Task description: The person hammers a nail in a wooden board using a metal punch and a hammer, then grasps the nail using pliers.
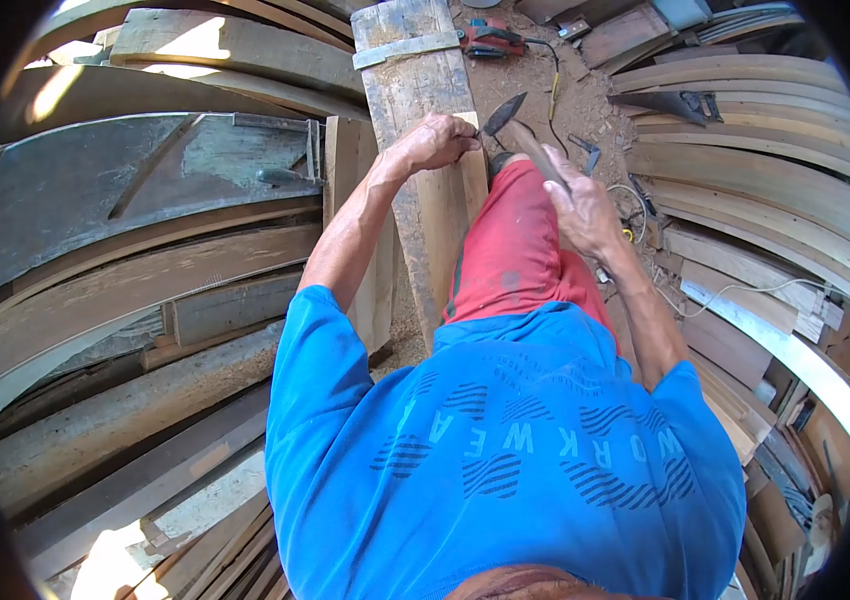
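Sawdust and shavings cover the floor (520,84) of a timber-filled workshop, with long planks (145,268) piled on the left and paler, bare-edged boards (745,165) on the right, all bowed by the wide lens. Down the middle runs a weathered bench plank (413,92), scuffed and grey-brown, with a flat wooden cleat (405,49) across its far end. On its right side lies a pale, straight-edged board (469,178), smoother than the plank under it.

Curled fingers of the left hand (435,142) rest at the far part of this board; whether they pinch anything small, I cannot tell. Closed around a hammer (540,157), the right hand (590,213) grips the lower part of its wooden handle, and the dark, tapering metal head is just right of the left hand.

Good control here probably means a firm hold low on the handle, a loose wrist, the board pressed flat, and the left fingers well clear of the head's path.

Farther off sit a red, hard-cased power tool (490,39) and, to the right, a handsaw (667,103) with a thin, flat blade.
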Demonstrator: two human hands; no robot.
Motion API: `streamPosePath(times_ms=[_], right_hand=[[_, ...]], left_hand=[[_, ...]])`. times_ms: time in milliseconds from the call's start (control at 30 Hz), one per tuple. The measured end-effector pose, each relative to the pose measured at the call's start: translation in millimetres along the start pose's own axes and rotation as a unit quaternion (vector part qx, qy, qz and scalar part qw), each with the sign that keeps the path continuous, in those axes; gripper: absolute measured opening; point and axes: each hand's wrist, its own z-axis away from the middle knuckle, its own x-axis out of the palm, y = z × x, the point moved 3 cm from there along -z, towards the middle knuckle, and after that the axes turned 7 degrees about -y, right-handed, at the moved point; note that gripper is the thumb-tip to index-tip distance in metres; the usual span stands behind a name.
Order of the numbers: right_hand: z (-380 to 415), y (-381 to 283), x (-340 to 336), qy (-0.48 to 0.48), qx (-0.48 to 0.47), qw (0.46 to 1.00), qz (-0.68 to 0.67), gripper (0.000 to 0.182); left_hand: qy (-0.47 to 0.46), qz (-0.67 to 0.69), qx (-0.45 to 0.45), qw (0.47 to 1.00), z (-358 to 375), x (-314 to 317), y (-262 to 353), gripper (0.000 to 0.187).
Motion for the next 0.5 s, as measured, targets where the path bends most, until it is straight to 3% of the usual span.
streamPosePath(times_ms=[67,167,233,300,367,500], right_hand=[[3.6,-23.9,-10.5,0.061,0.081,0.989,-0.105,0.058],[3.5,-25.3,5.7,0.074,0.095,0.983,-0.140,0.056],[-4.3,0.9,13.8,0.036,-0.012,0.999,-0.004,0.054],[-3.1,14.3,10.4,0.059,-0.022,0.996,-0.066,0.053],[2.1,-6.7,-3.0,0.027,0.107,0.975,-0.195,0.054],[6.3,12.5,23.0,0.034,0.166,0.905,-0.389,0.058]], left_hand=[[-0.005,0.008,-0.005,1.000,-0.3,3.5,-5.1,0.023],[-0.004,0.009,-0.011,1.000,-2.4,4.2,-8.4,0.022],[-0.009,0.005,-0.035,0.999,-2.9,1.6,-3.3,0.023],[0.011,-0.056,-0.006,0.998,-5.5,-0.7,3.5,0.025],[-0.001,-0.092,-0.013,0.996,-5.3,3.1,9.8,0.026],[-0.045,-0.174,-0.056,0.982,-22.1,5.6,13.3,0.026]])
